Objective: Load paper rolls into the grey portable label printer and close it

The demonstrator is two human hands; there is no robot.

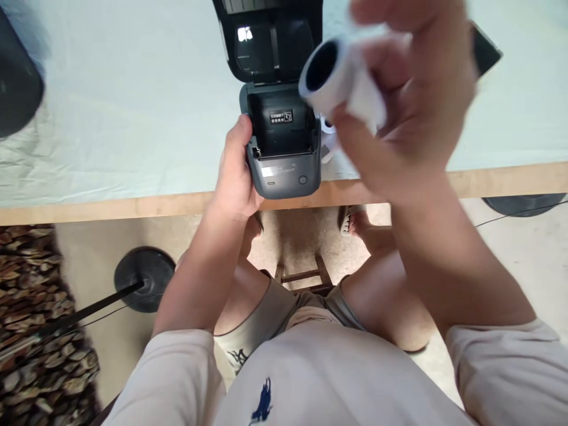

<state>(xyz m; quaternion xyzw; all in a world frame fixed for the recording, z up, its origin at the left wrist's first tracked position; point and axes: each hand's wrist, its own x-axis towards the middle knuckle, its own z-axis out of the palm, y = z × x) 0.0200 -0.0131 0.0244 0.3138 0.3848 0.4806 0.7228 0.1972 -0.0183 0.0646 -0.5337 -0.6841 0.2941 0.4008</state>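
A dark grey label printer (284,168) sits at the table's front edge, its lid (270,44) swung up and its paper bay (280,133) bare of any roll. My left hand (237,168) grips the printer's left side, thumb on the rim. Above and right of the printer, my right hand (412,100) pinches a white paper roll (332,80), with the dark hole of its core facing left. A loose end of the paper hangs by my fingers. Motion blurs this hand somewhat. Behind it, another small white roll (328,125) lies partly hidden beside the printer.
A pale cloth (133,106) covers the wooden-edged table. At the far left stands a dark rounded object (18,77); a black flat thing (486,50) shows behind my right hand. Below are a round black stand base (144,278) and stacked firewood (39,331).
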